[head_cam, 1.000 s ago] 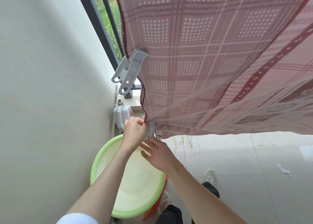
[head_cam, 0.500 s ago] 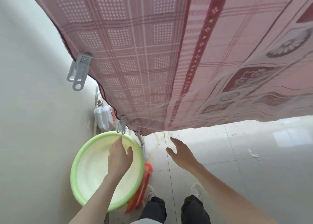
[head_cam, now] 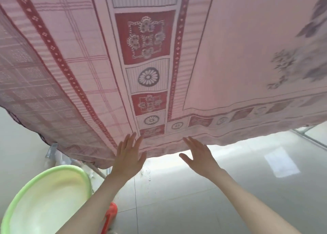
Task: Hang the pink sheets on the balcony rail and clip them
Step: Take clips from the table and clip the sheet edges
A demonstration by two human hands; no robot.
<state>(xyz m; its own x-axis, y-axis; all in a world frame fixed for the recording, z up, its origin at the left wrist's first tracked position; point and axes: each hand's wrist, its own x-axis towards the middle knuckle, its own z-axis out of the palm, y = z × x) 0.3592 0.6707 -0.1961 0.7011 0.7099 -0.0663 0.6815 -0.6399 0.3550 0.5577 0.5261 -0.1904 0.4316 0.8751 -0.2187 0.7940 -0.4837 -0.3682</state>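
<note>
- Both hands flat, fingers spread: left hand [head_cam: 128, 156] and right hand [head_cam: 199, 154] at the pink sheet [head_cam: 221, 60] hem, gripping nothing.
- Soft, floppy cloth, probably light; best pinched along that lower edge.

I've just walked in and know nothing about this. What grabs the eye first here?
A big pink sheet with dark red patterned bands fills the upper view. Near its lower edge, the left hand and right hand reach up with fingers spread. A green basin sits on the floor at lower left.
</note>
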